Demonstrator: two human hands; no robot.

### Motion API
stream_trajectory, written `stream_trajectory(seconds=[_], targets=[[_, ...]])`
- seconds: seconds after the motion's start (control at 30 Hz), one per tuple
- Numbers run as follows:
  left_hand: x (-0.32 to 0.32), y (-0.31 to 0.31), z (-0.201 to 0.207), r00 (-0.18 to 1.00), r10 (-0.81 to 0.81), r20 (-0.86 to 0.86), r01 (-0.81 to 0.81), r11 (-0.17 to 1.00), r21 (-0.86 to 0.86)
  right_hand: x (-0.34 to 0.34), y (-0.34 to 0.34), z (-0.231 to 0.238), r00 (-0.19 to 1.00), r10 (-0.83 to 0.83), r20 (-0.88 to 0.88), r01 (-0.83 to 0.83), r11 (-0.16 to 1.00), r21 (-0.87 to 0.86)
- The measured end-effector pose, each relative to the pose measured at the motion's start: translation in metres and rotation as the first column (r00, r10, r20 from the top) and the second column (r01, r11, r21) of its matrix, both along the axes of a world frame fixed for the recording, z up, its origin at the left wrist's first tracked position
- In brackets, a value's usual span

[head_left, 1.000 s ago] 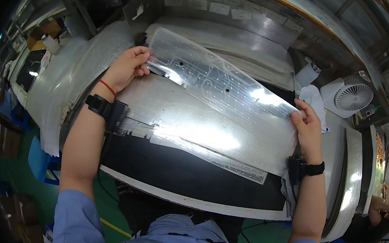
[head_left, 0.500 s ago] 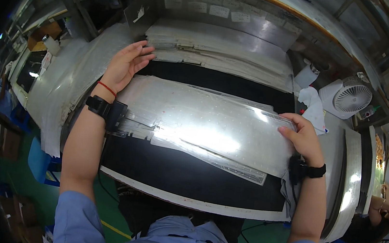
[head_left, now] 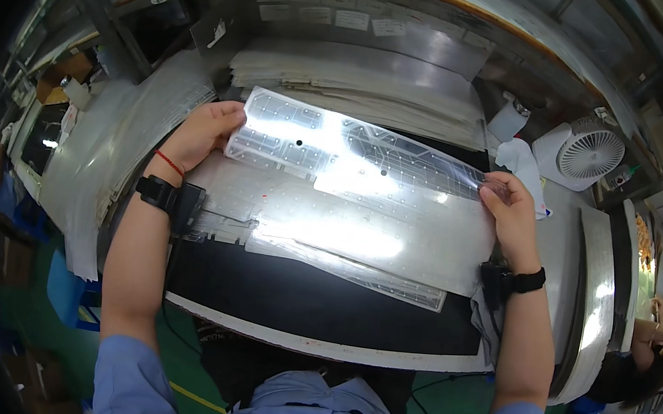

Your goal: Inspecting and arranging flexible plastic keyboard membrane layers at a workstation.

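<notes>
A long see-through plastic sheet with a fine printed line pattern (head_left: 286,142) is held up at its two ends, its far side raised. My left hand (head_left: 210,130) pinches its left end between thumb and fingers. At the right end, my right hand (head_left: 512,217) grips the corner with the thumb on top. Below the sheet lies a loose pile of similar plastic sheets (head_left: 425,250), slightly fanned and shining under the light. That pile rests on a black mat (head_left: 320,301) on the table.
Behind the mat stands a wide stack of sheets (head_left: 364,74). More sheets (head_left: 122,123) slope at the left, and another curved stack (head_left: 588,305) is at the right. A white fan (head_left: 590,156), a bottle (head_left: 509,120) and a cloth (head_left: 523,166) sit back right. A person (head_left: 653,350) works far right.
My left hand has closed on the left end of a sheet that now rises off the pile. Half a second ago its fingers were spread and free. My right hand still grips the right corner.
</notes>
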State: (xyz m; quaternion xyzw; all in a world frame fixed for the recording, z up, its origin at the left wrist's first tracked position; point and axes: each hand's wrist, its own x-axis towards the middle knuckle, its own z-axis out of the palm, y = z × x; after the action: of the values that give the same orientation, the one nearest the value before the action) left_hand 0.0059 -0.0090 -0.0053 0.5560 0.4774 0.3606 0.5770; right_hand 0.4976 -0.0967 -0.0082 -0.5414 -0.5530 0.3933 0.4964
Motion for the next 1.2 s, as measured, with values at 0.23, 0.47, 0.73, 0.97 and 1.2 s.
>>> stream_trajectory(seconds=[0.23, 0.47, 0.73, 0.97, 1.2], targets=[[-0.001, 0.004, -0.003, 1.000, 0.005, -0.002, -0.005, 1.000, 0.018, -0.005, -0.002, 0.004, 0.999, -0.005, -0.040, 0.005, 1.000, 0.007], [-0.009, 0.009, -0.007, 0.983, 0.138, 0.122, -0.143, 0.989, 0.033, 0.006, 0.003, -0.001, 0.998, 0.023, -0.064, -0.027, 0.998, -0.062], [-0.009, 0.010, -0.008, 0.977, 0.146, 0.157, -0.154, 0.987, 0.041, 0.002, 0.001, 0.003, 0.996, 0.002, -0.088, -0.004, 1.000, -0.023], [-0.007, 0.011, -0.014, 0.931, 0.188, 0.312, -0.257, 0.946, 0.197, -0.006, -0.002, 0.006, 0.979, -0.056, -0.197, 0.064, 0.997, 0.032], [-0.015, 0.016, -0.018, 0.974, 0.208, 0.091, -0.223, 0.954, 0.199, 0.012, 0.002, -0.009, 0.998, -0.038, 0.059, 0.026, 0.979, 0.202]])
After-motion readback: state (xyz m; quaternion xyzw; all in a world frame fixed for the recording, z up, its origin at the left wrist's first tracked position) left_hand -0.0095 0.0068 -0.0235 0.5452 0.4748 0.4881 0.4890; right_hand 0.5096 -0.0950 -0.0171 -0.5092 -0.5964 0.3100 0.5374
